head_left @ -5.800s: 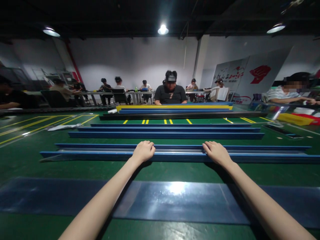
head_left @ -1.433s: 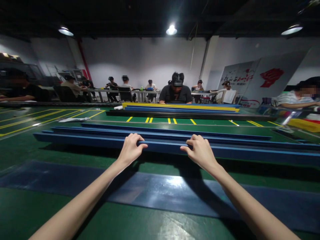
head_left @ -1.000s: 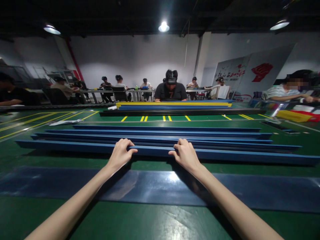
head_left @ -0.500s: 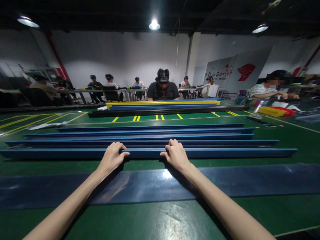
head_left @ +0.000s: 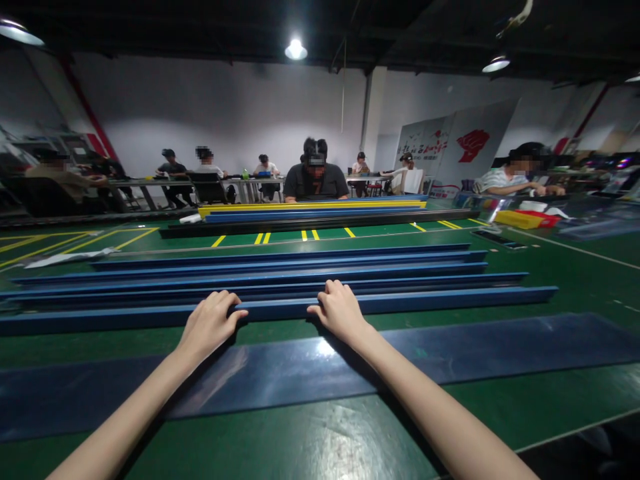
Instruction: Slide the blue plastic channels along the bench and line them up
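Both hands grip the nearest long blue channel strip (head_left: pixel 280 309), which lies across the green table. My left hand (head_left: pixel 210 321) is closed over its upper edge left of centre, thumb on the near face. A short way to the right, my right hand (head_left: pixel 339 308) holds the same edge, its fingers curled over the far side and partly hidden. Behind it run several more blue channel strips (head_left: pixel 400 268), roughly parallel. Closer to me, under my forearms, a wide flat glossy dark-blue strip (head_left: pixel 480 350) lies on the table.
Farther back lie a black strip (head_left: pixel 320 225) and a yellow strip (head_left: pixel 310 208). A phone (head_left: pixel 500 239) and a yellow-and-red tray (head_left: pixel 525 219) rest at right; white paper (head_left: pixel 70 259) lies at left. A person (head_left: pixel 316 180) sits across the table, with several others beyond.
The view has turned slightly to the right, so most things appear shifted left and tilted. Both hands keep their hold on the nearest blue channel strip.
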